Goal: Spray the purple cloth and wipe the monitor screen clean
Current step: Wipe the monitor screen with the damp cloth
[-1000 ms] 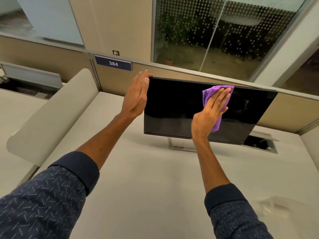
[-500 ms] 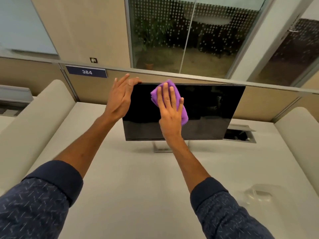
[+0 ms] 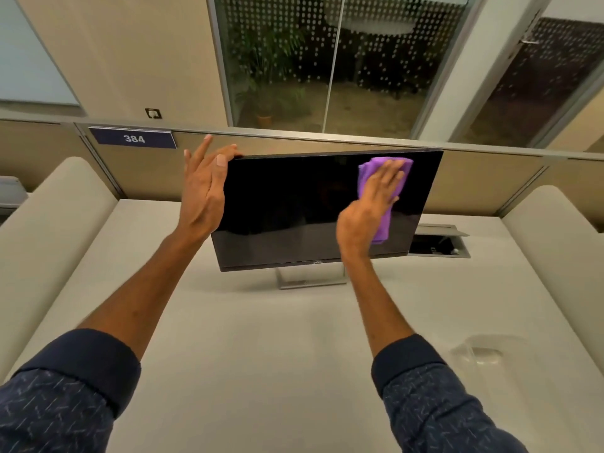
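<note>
A black monitor (image 3: 294, 207) with its screen dark stands on a silver base at the back of the white desk (image 3: 261, 338). My left hand (image 3: 202, 191) lies flat against the monitor's upper left corner, fingertips over the top edge. My right hand (image 3: 369, 207) presses the purple cloth (image 3: 384, 223) flat against the upper right part of the screen. The cloth shows above and below my palm. A clear spray bottle (image 3: 480, 353) lies blurred on the desk at the right.
An open cable hatch (image 3: 441, 243) sits in the desk behind the monitor's right side. Padded beige dividers (image 3: 49, 240) flank the desk on both sides. A partition with a "384" plate (image 3: 134, 138) runs behind, with glass walls above.
My right hand swept the cloth from the right of the screen to the upper left, then back to the upper right. My left hand stayed on the monitor's left corner.
</note>
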A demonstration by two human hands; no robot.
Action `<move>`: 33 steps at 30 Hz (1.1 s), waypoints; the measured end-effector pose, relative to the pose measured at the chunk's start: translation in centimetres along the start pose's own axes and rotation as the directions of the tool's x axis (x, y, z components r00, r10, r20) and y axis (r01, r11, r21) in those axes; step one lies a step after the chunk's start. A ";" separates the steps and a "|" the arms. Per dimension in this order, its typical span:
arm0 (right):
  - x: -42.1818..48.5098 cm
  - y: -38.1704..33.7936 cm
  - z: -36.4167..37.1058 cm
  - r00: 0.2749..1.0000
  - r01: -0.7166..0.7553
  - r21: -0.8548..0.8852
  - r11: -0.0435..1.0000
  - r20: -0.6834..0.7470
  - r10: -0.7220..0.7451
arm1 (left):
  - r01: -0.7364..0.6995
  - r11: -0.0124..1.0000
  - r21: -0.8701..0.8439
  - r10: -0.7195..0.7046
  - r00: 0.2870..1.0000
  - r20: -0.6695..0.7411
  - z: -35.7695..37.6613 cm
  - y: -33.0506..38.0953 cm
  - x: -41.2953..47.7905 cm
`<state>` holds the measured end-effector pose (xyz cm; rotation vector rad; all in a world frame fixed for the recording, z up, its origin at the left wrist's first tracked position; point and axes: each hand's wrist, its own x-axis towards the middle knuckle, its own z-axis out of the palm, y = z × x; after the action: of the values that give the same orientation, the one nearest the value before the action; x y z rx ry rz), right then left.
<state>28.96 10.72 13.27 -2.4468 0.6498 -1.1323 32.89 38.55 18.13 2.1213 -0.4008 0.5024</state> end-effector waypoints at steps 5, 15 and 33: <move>-6.1 -6.0 1.4 0.863 0.424 0.258 0.868 0.174 -0.474 | -0.009 1.000 0.005 0.009 1.000 0.018 -0.1 -0.5 0.1; -1.2 -0.1 2.0 0.903 0.428 -0.067 0.901 -0.014 -0.429 | -0.022 1.000 0.015 0.022 0.999 0.026 -0.1 -1.4 0.2; -9.0 -6.2 4.6 0.640 0.723 0.195 0.663 0.173 -0.749 | -0.075 0.997 0.036 0.076 0.997 -0.028 0.6 -1.1 0.0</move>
<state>28.97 21.34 8.09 -2.7453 -0.5651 -1.0367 33.54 38.65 17.04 2.1358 -0.4598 0.5867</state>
